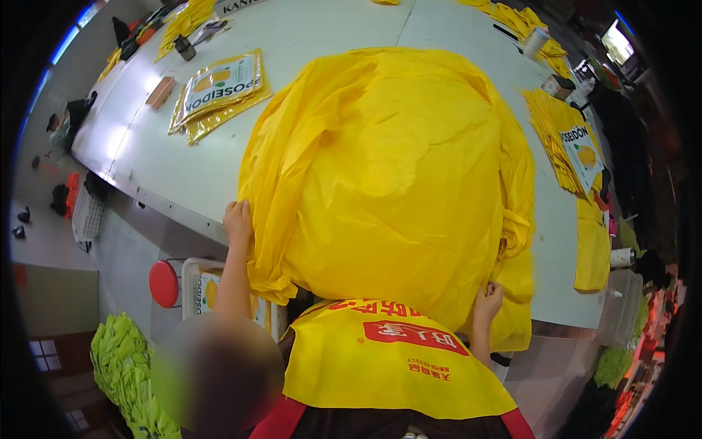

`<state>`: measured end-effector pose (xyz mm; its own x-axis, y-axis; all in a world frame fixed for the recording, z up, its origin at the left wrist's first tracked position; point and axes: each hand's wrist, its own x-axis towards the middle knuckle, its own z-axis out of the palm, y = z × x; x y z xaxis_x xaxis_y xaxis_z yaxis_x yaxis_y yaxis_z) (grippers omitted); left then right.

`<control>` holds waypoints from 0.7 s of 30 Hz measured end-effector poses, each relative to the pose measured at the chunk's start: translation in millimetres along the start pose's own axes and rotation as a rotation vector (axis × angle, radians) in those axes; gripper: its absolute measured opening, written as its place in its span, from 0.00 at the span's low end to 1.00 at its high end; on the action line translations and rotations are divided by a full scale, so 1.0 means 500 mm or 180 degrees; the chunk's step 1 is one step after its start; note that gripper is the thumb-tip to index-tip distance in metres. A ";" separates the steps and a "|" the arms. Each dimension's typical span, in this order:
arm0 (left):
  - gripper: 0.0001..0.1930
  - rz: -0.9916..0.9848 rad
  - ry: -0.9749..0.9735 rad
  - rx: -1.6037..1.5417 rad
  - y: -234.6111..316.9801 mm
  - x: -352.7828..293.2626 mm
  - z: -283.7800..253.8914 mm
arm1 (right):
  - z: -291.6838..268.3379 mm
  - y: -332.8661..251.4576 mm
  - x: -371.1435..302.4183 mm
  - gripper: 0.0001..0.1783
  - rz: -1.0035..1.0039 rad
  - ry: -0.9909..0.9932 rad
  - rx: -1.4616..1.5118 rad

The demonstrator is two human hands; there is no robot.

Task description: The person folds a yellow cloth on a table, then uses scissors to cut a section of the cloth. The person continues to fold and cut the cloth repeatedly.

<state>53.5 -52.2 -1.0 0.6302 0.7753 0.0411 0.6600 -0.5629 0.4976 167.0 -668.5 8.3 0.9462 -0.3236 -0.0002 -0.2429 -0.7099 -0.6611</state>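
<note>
Table: broad, smooth, white-topped table [197, 172]; its near edge slants down on the left and shows again at lower right.
Yellow garment: large, bright yellow garment of thin, slightly shiny sheet material [409, 161], spread across the table's near middle, lower parts overhanging the edge; flat centre, long creased folds down both sides.
Left hand: left hand [238, 221], at the garment's left edge, fingers closed on the material.
Right hand: right hand [488, 301], at the lower right edge, fingers curled; cannot tell whether they pinch it.
Open room: bare tabletop beyond the garment and on both sides, bounded by flat, glossy plastic packets [219, 84] at left and a fanned yellow stack [552, 139] at right.
</note>
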 end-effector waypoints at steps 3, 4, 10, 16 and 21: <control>0.10 -0.0168 0.0256 -0.0236 0.037 -0.016 -0.017 | -0.029 0.032 0.054 0.12 -0.0249 -0.0016 -0.0408; 0.09 -0.0296 0.0211 -0.0371 0.032 -0.010 -0.021 | -0.042 0.079 0.099 0.11 -0.0308 0.0247 -0.0564; 0.09 -0.0989 0.0276 -0.1089 -0.016 0.015 -0.036 | -0.239 0.316 0.340 0.16 0.0372 0.1557 -0.1442; 0.12 0.0211 0.0933 -0.0012 -0.065 -0.004 -0.065 | -0.258 0.142 0.317 0.17 -0.0583 0.1992 -0.0549; 0.24 0.0712 0.1191 0.0205 0.058 0.027 -0.047 | 0.068 -0.261 0.099 0.12 -0.1080 -0.0092 0.1526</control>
<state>71.6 -51.5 34.4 0.5768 0.6761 0.4584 0.5559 -0.7361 0.3862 252.6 -570.8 69.1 0.9612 -0.1058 0.2548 0.1921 -0.4064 -0.8933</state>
